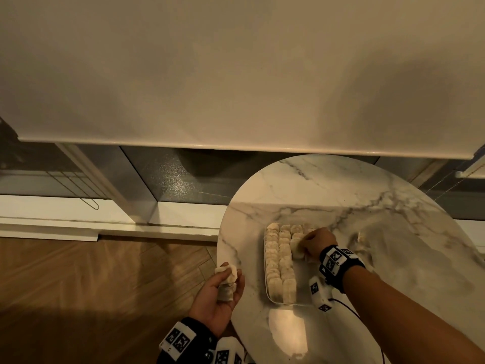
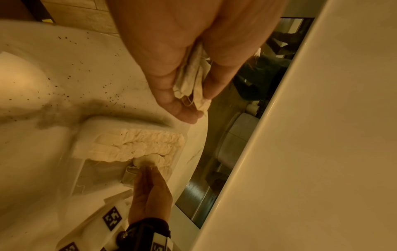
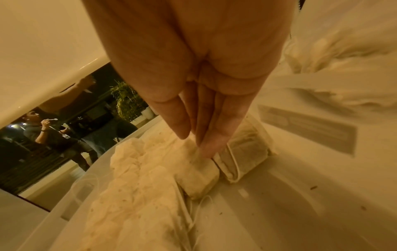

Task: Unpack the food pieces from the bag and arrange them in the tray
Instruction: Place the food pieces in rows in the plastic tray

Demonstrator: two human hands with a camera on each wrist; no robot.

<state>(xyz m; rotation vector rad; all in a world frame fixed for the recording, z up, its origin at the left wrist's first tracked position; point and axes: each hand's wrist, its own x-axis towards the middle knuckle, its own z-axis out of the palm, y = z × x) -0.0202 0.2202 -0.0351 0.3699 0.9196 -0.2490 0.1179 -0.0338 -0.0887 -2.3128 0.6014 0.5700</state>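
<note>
A clear tray lies on the round marble table, with two full rows of pale paper pouches along its left side. My left hand hovers palm-up beyond the table's left edge and grips a small bunch of pouches. My right hand reaches into the tray's far end. Its straight fingers press against a pouch at the start of a third row, with another pouch lying beside it. The crumpled clear bag sits just right of the tray.
The tray floor to the right of the rows is bare, with a few crumbs. Dark specks dot the table near the tray. A low roller blind hangs behind the table; wooden floor lies to the left.
</note>
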